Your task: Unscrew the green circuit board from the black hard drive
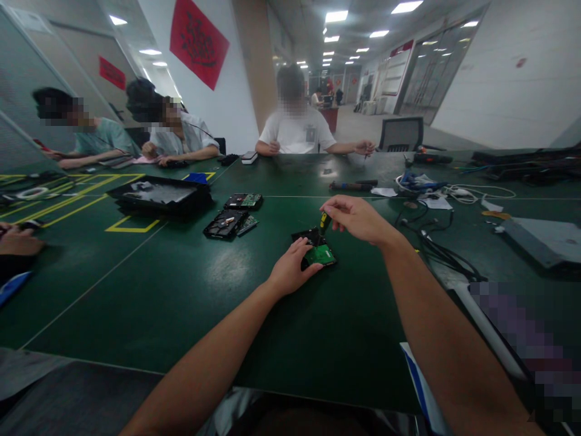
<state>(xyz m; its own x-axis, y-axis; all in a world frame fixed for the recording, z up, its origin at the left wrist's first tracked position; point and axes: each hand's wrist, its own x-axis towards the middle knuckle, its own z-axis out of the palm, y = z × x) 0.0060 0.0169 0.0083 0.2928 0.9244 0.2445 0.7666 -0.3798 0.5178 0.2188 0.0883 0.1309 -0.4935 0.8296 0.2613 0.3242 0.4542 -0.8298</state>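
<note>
A hard drive (323, 255) lies on the green table in front of me, its green circuit board facing up. My left hand (294, 266) grips its near left side, fingers over the far edge and thumb along the near one. Above the board, my right hand (356, 218) pinches the top of a yellow-and-black screwdriver (324, 224). The tool stands almost upright with its shaft pointing down at the board; whether the tip touches a screw is too small to tell.
Left of centre lie two more hard drives (244, 201) (223, 224) and a loose circuit board (247, 226). Beyond them is a black tray (161, 197). Cables (447, 251) and a grey metal box (542, 242) sit on the right. A person (295, 130) sits opposite; others sit at left.
</note>
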